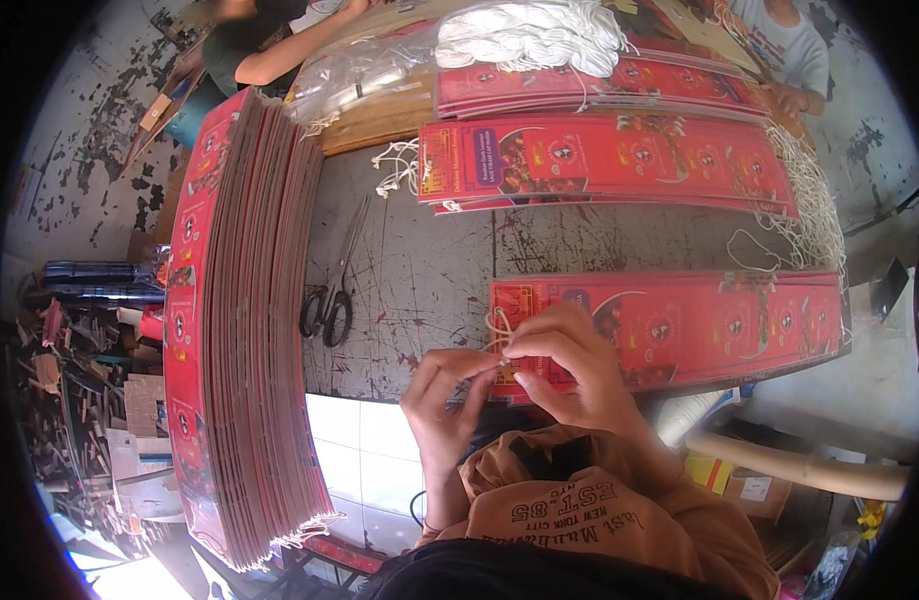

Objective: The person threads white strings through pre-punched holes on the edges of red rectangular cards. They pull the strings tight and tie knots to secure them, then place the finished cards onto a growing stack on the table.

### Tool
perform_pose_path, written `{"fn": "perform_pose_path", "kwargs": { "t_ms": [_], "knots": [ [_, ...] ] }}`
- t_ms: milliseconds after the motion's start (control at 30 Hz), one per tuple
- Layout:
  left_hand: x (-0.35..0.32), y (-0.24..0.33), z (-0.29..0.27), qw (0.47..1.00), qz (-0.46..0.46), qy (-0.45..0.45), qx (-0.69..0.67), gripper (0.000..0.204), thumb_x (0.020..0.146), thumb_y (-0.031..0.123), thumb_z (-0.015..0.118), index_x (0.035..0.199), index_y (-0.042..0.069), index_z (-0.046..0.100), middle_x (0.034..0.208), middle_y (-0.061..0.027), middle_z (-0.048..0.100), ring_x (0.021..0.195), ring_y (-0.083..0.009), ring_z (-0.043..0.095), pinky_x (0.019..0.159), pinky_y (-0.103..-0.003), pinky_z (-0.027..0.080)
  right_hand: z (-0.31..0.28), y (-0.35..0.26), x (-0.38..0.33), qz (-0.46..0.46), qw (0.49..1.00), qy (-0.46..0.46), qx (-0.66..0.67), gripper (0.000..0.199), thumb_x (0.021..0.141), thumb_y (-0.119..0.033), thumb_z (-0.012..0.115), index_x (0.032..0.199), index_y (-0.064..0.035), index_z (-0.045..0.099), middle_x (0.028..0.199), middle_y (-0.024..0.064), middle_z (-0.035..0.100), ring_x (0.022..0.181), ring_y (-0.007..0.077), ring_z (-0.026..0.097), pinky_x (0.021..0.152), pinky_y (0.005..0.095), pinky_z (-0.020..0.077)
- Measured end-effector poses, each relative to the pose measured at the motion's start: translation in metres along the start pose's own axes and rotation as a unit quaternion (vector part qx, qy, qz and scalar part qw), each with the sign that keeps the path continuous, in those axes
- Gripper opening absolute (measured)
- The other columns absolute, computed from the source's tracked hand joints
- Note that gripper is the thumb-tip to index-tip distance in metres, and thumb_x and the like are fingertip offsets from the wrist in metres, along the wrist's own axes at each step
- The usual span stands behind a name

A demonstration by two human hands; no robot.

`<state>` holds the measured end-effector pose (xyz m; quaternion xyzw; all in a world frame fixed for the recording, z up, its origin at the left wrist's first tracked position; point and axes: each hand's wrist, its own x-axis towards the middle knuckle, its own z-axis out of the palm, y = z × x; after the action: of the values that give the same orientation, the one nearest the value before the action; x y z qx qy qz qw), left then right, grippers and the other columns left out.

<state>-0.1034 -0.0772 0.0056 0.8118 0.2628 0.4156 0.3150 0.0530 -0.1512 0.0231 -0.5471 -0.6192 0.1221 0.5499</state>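
A long red printed card strip [679, 325] lies along the near edge of the table, its left end in front of me. White string [498, 322] loops up at that end. My left hand [445, 398] pinches the string between thumb and fingertips. Close beside it, my right hand [567, 362] also has its fingers closed on the string, resting over the card. The fingertips of both hands almost meet, and they partly hide where the string joins the card.
Black-handled scissors [328, 312] lie on the scratched table [409, 260]. A tall stack of red cards [249, 330] stands at left. More strung cards [609, 158] lie farther back, below a white string bundle [532, 36]. Loose strings [817, 200] hang at right. Two people sit opposite.
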Motion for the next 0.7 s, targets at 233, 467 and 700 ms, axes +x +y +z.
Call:
{"fn": "perform_pose_path", "kwargs": {
  "t_ms": [233,467,700],
  "knots": [
    [-0.002,0.003,0.008,0.989,0.113,0.077,0.054,0.031,0.067,-0.005,0.075,0.092,0.006,0.060,0.084,-0.0040,0.067,0.074,-0.0179,0.064,0.064,-0.029,0.047,0.005,0.006,-0.005,0.016,1.000,-0.011,0.004,0.025,0.069,0.002,0.071,0.091,-0.0042,0.061,0.089,0.0061,0.058,0.083,0.0258,0.054,0.074,0.0362,0.0440],
    [-0.001,0.006,0.010,0.992,0.111,0.049,0.031,0.029,0.069,-0.006,0.072,0.092,0.005,0.058,0.084,-0.0056,0.065,0.073,-0.0211,0.061,0.065,-0.030,0.046,0.005,0.007,-0.007,0.036,0.999,0.020,-0.007,0.023,0.069,0.007,0.064,0.087,-0.0036,0.055,0.084,0.0070,0.055,0.079,0.0241,0.053,0.070,0.0338,0.0425],
    [-0.011,0.013,0.034,0.978,-0.082,0.074,-0.177,0.022,0.073,-0.011,0.055,0.088,0.004,0.048,0.085,-0.0090,0.052,0.074,-0.0163,0.052,0.071,-0.026,0.042,0.003,0.011,-0.016,0.141,0.981,0.078,0.112,0.020,0.074,0.007,0.057,0.090,-0.0032,0.052,0.086,0.0074,0.051,0.077,0.0185,0.051,0.071,0.0288,0.0414]
  ]
}}
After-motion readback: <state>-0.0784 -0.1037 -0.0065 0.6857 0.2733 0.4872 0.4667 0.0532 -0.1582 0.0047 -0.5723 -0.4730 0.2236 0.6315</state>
